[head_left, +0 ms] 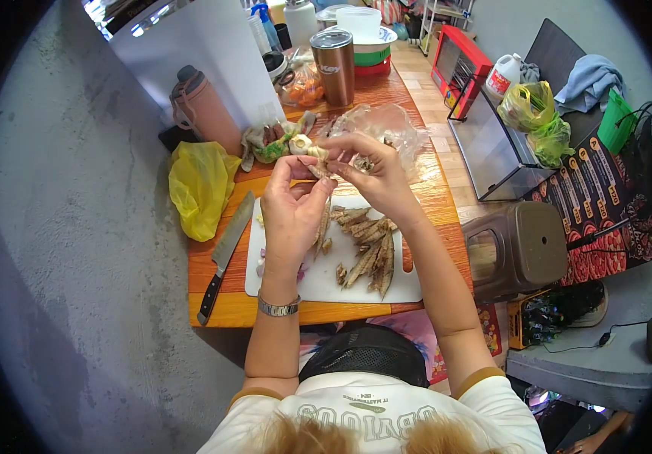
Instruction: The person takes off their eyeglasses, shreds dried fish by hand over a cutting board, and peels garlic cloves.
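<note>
Above a white cutting board (318,287), my left hand (293,203) and my right hand (371,172) meet, fingers of both pinched on a small piece of dried fish (321,171). Part of that piece is hidden by the fingers. Several split, brown dried fish (372,253) lie in a pile on the board, below my right forearm. Another strip shows beside my left wrist. Purple onion bits (261,263) sit at the board's left edge. A large knife (225,257) with a black handle rests left of the board. Whole garlic (300,144) lies just beyond my hands.
A yellow plastic bag (201,189) and a pink bottle (206,113) stand at the left by the wall. Behind my hands are a clear plastic bag (390,125) and a copper tumbler (333,68). A brown stool (526,242) is right of the table.
</note>
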A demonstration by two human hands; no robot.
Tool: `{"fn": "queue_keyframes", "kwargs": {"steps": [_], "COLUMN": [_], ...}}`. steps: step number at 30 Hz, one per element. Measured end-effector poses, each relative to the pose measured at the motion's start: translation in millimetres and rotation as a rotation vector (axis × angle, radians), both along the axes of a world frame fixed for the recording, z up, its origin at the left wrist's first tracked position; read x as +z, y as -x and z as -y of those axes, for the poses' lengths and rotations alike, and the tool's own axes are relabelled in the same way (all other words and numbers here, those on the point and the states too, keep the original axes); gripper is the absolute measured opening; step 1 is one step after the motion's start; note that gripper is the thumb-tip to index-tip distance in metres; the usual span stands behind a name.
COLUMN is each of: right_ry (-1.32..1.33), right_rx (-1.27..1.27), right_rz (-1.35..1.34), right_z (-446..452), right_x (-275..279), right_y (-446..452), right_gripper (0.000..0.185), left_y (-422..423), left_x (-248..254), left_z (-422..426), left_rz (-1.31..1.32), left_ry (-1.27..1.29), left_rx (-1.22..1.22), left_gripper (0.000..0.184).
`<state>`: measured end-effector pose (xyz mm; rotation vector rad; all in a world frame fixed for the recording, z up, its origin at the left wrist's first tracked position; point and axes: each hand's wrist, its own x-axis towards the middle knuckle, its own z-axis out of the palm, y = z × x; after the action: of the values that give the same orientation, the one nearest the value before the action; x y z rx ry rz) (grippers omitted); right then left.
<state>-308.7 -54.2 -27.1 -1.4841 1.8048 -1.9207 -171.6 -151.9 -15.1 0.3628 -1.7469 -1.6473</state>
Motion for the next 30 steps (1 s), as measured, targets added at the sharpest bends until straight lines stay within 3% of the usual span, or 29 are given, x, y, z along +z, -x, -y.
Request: {"fn": "queue_keyframes", "kwargs": {"steps": [10,18,22,25,30], "right_ry": [-0.008,0.018,0.016,-0.284,-0.339], "right_rx": [0.061,0.11,-0.096,-0.681,-0.763], "right_rz": [-0.113,0.096,0.036,-0.471,-0.539], "right_z": [-4.0,-4.3,-8.6,-17.7,-21.3], "right_x": [4.5,-6.2,-15.7,-27.9,-41.9], "right_y": [2.6,11.7,33.6,53.3,66.5], "right_gripper": [0.022,0.02,0.014,0.009,0.005], "left_y": [-3.7,-4.2,-1.9,-2.1,-2.6], "left_x": [5.6,1.7,-3.5,-5.3,2.0], "left_z": [1.0,2.3,2.5,2.5,-3.0], "left_rz": [0.063,0.119,0.164,0.143,0.155], "left_ry": [-0.06,-0.062,-0.02,0.001,-0.001], "left_rx": [-0.051,-0.079,-0.026,-0.026,-0.027], "left_gripper": [0.02,0.024,0.024,0.023,0.023]}}
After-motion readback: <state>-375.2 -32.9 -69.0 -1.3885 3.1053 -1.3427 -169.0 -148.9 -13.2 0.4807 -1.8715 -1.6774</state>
